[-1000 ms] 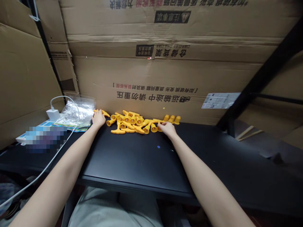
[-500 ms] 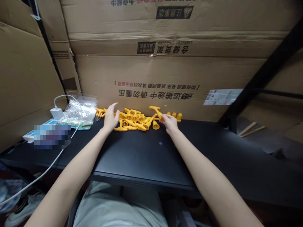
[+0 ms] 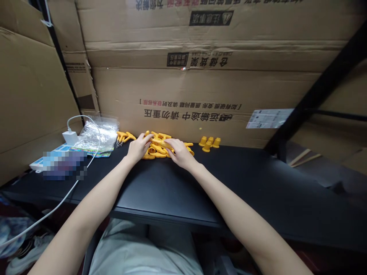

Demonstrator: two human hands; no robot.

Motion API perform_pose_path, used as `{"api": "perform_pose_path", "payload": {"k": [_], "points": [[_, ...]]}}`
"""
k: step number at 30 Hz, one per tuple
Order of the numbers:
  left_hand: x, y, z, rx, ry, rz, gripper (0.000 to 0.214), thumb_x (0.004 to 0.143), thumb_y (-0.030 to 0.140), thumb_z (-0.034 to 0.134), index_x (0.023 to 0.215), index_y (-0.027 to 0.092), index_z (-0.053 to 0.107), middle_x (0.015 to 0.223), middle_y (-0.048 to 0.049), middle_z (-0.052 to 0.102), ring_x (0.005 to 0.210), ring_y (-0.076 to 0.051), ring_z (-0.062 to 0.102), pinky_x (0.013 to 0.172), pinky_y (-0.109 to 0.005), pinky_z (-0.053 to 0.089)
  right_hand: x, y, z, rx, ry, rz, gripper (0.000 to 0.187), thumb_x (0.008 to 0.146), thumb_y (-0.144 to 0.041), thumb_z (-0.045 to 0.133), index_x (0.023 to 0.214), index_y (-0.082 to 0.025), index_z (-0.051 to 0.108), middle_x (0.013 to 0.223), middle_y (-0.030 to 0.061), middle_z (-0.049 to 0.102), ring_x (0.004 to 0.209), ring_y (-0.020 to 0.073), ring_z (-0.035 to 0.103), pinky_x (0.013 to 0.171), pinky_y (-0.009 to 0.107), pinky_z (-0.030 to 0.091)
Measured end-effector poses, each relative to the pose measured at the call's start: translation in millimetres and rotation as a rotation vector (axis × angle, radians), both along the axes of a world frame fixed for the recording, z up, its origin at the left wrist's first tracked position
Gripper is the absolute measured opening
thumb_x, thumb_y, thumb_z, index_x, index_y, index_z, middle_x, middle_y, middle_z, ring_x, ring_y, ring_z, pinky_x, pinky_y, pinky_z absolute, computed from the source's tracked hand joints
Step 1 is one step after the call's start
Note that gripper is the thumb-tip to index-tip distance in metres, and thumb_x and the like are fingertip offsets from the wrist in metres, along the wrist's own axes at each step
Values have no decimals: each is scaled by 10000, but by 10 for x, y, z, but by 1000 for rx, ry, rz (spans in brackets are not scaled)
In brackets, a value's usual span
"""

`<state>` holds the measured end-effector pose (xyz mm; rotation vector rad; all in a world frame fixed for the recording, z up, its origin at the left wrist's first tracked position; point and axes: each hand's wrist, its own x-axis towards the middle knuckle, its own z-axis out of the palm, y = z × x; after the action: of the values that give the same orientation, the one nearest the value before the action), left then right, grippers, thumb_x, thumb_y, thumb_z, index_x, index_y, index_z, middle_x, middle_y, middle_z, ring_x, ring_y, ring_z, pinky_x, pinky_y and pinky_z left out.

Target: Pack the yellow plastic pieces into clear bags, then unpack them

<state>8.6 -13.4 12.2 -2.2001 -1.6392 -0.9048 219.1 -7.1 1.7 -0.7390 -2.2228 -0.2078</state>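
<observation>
A loose pile of yellow plastic T-handled pieces and cone-shaped cups [image 3: 156, 149] lies at the back of the black table. Over this pile my left hand [image 3: 138, 149] and my right hand [image 3: 182, 154] have come close together. Their fingers are closed on a yellow T-handled piece [image 3: 159, 143] that spans the gap between them; the fingers partly cover it. Left of my left hand lie several yellow T-handles with thin metal tips [image 3: 125, 136]. To the right of my right hand, several yellow cups [image 3: 210, 142] stand grouped by the cardboard.
A printed cardboard sheet [image 3: 172, 88] walls off the back of the black table [image 3: 169, 187]. At left are clear plastic bags [image 3: 99, 131], a white power strip [image 3: 40, 165], a charger [image 3: 70, 136] and its white cable. A black diagonal post [image 3: 309, 88] stands at right.
My right hand has moved left from beside the cups to the pile, meeting my left hand, which shifted slightly right. One more yellow cup stands in the right-hand group.
</observation>
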Motion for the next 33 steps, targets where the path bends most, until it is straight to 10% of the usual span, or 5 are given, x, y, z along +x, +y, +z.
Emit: {"api": "perform_pose_path", "payload": {"k": [15,33], "points": [[144,62,-70,-258,-547,-412,323,770,321,566,1045,166,639,948,-20,673,630,-99,526,612,-217,423,138,-60,184,300,-208,-311,283,902,-117,355,1081,-155,571,1094,126,649,1046,225,545,989,411,260],[154,52,-35,-390,-888,-312,239,644,276,696,841,143,676,459,79,429,409,-51,369,436,-189,284,231,27,180,238,-198,-525,259,880,-117,380,1042,-160,578,1027,111,654,936,232,538,1004,464,194]]}}
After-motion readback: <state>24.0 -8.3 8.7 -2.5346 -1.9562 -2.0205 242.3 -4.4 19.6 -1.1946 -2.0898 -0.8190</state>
